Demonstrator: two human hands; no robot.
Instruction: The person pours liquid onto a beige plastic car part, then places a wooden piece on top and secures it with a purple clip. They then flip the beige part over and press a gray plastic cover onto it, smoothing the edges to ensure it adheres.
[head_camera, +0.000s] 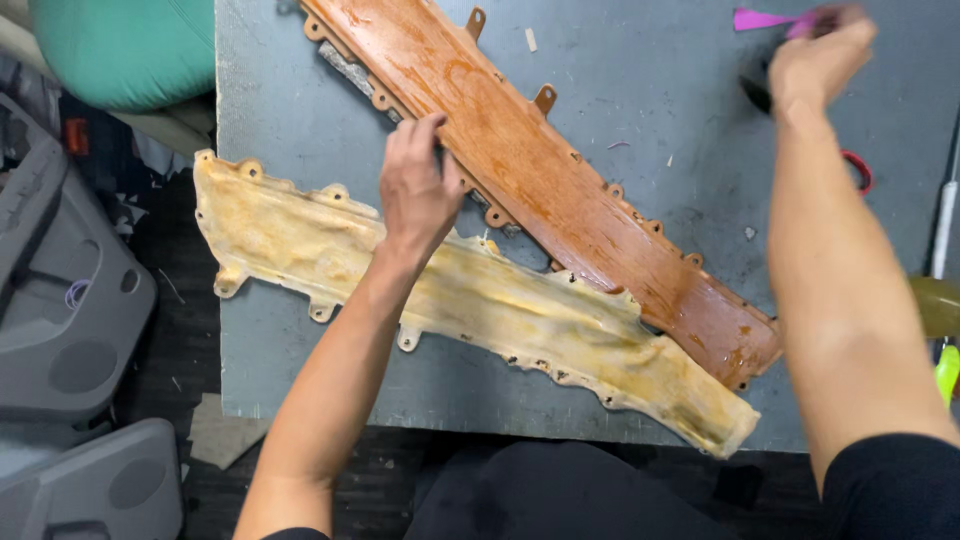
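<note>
A long glossy brown moulded panel (560, 170) with bolt tabs lies diagonally across the grey worktable (300, 130). Below it lies a pale yellow, translucent panel (520, 310) of the same shape. My left hand (418, 185) rests with its fingers on the lower edge of the brown panel, just above the yellow one. My right hand (818, 55) is stretched to the far right of the table, closed around a pink-handled tool (765, 20) over a dark round object (757, 88); motion blur hides the details.
A green cushion-like object (125, 50) sits at the top left beyond the table. Grey plastic car trim parts (70, 300) lie on the floor at left. At the right edge are a red ring (858, 170), a white rod (945, 215) and a yellow-green tool (946, 372).
</note>
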